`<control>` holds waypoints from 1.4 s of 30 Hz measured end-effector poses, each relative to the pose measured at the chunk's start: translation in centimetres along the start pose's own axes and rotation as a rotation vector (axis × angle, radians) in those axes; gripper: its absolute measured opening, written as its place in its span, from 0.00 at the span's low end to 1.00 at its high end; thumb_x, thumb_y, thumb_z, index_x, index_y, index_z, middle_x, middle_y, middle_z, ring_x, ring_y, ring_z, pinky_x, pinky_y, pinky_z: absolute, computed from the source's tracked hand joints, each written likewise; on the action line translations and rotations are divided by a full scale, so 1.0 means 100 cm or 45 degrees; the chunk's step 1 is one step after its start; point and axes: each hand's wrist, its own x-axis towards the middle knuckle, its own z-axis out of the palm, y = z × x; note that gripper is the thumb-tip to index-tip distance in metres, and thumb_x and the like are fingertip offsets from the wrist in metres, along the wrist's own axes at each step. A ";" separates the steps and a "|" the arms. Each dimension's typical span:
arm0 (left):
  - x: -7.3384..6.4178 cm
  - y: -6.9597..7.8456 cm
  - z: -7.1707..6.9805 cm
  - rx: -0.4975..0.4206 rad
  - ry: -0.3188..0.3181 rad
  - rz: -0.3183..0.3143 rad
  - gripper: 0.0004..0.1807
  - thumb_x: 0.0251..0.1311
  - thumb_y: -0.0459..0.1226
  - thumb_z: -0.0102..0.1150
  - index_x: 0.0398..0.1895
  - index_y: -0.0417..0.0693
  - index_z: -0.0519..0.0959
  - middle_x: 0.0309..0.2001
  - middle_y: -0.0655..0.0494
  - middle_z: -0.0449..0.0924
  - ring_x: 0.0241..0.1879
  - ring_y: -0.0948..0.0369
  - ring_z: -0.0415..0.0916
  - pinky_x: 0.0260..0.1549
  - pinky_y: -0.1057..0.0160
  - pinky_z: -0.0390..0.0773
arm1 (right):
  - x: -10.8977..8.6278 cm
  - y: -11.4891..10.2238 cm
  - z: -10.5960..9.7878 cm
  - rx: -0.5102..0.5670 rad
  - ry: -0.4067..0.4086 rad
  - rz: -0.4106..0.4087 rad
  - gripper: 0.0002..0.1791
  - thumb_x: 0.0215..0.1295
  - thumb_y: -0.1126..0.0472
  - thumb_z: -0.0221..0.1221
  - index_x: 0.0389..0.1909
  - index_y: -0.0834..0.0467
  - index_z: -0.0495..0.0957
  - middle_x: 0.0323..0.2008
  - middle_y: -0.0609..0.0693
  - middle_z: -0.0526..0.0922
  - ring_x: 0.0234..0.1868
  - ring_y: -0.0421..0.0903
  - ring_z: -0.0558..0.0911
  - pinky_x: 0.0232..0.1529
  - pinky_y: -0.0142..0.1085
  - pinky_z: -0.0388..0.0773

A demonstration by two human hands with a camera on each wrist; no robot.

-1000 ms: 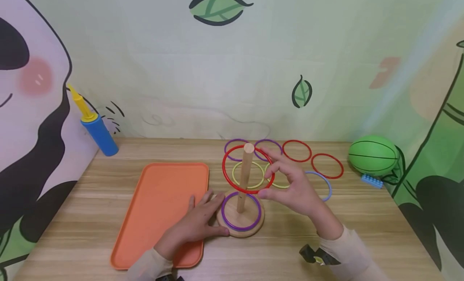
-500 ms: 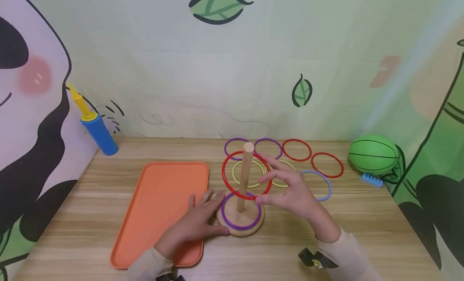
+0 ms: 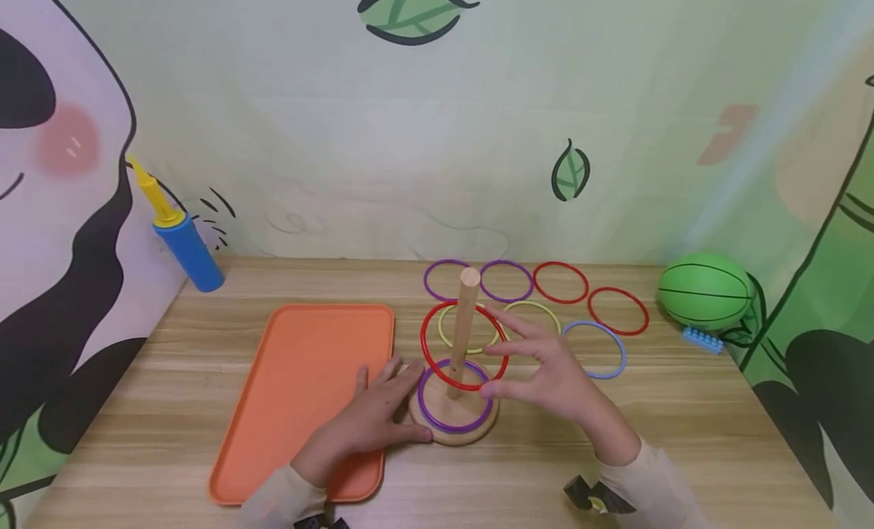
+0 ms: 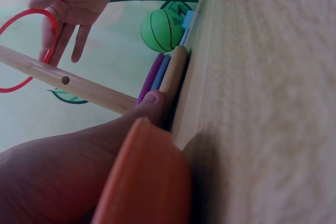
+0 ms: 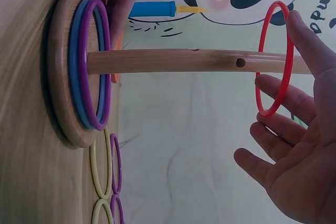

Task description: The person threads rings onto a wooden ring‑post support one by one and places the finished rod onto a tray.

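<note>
My right hand point(image 3: 546, 369) pinches a red ring point(image 5: 290, 51) between thumb and fingers. The wooden peg point(image 3: 464, 316) passes through this ring, which is tilted partway along the upper peg, apart from the base. At the bottom, a purple ring point(image 3: 419, 396) lies round the peg on top of a blue ring point(image 5: 74, 61), both on the round wooden base point(image 3: 454, 440). My left hand point(image 3: 365, 415) rests at the base's left side, thumb on its front rim and index finger touching farther back. Its other fingers extend over the edge of an orange tray point(image 3: 307, 392).
Behind the peg lie loose purple rings point(image 3: 506, 300), red rings point(image 3: 561, 262), yellow rings point(image 3: 532, 301) and a blue ring point(image 3: 594, 378). A green ball point(image 3: 703, 291) and a small blue brick point(image 3: 703, 340) sit at right. The blue-and-yellow hand pump point(image 3: 187, 252) stands back left.
My right hand has lowered the red ring down along the peg, moving slightly toward the base. The left hand and the base have stayed in place.
</note>
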 end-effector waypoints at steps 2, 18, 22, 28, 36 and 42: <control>0.000 0.000 0.000 -0.001 0.000 -0.001 0.60 0.57 0.65 0.72 0.85 0.50 0.55 0.83 0.54 0.54 0.85 0.45 0.34 0.72 0.28 0.19 | -0.002 0.001 0.001 -0.011 -0.016 0.018 0.23 0.44 0.63 0.84 0.45 0.60 0.92 0.72 0.55 0.76 0.73 0.61 0.74 0.68 0.63 0.70; -0.002 0.002 -0.002 0.009 0.002 -0.002 0.59 0.58 0.64 0.72 0.85 0.50 0.56 0.83 0.51 0.56 0.85 0.44 0.34 0.72 0.27 0.20 | -0.010 0.015 0.014 -0.003 -0.109 0.082 0.26 0.49 0.58 0.83 0.50 0.63 0.90 0.74 0.57 0.74 0.75 0.62 0.71 0.71 0.64 0.67; -0.002 0.003 -0.002 0.003 0.002 0.002 0.59 0.58 0.64 0.72 0.85 0.51 0.56 0.83 0.50 0.56 0.84 0.43 0.34 0.72 0.26 0.20 | -0.011 0.016 0.015 0.001 -0.124 0.108 0.27 0.50 0.57 0.83 0.51 0.63 0.90 0.75 0.56 0.73 0.75 0.62 0.70 0.71 0.64 0.66; -0.002 0.003 -0.003 -0.002 0.000 0.001 0.58 0.58 0.64 0.72 0.85 0.51 0.57 0.82 0.52 0.57 0.84 0.43 0.35 0.71 0.26 0.20 | -0.013 0.019 0.018 0.004 -0.156 0.136 0.27 0.51 0.56 0.83 0.51 0.65 0.89 0.75 0.57 0.72 0.76 0.63 0.69 0.70 0.66 0.66; -0.001 0.001 -0.001 0.008 -0.001 -0.007 0.59 0.57 0.66 0.71 0.86 0.54 0.56 0.82 0.54 0.58 0.85 0.44 0.34 0.71 0.25 0.21 | -0.013 0.024 0.021 -0.003 -0.185 0.169 0.27 0.52 0.55 0.82 0.50 0.65 0.89 0.75 0.58 0.71 0.75 0.64 0.69 0.71 0.66 0.65; 0.000 0.001 0.000 0.007 0.003 -0.009 0.59 0.57 0.66 0.71 0.86 0.54 0.55 0.82 0.55 0.58 0.85 0.44 0.34 0.71 0.26 0.21 | -0.013 0.031 0.024 0.003 -0.199 0.158 0.26 0.51 0.55 0.82 0.48 0.66 0.90 0.74 0.59 0.73 0.74 0.63 0.71 0.72 0.64 0.66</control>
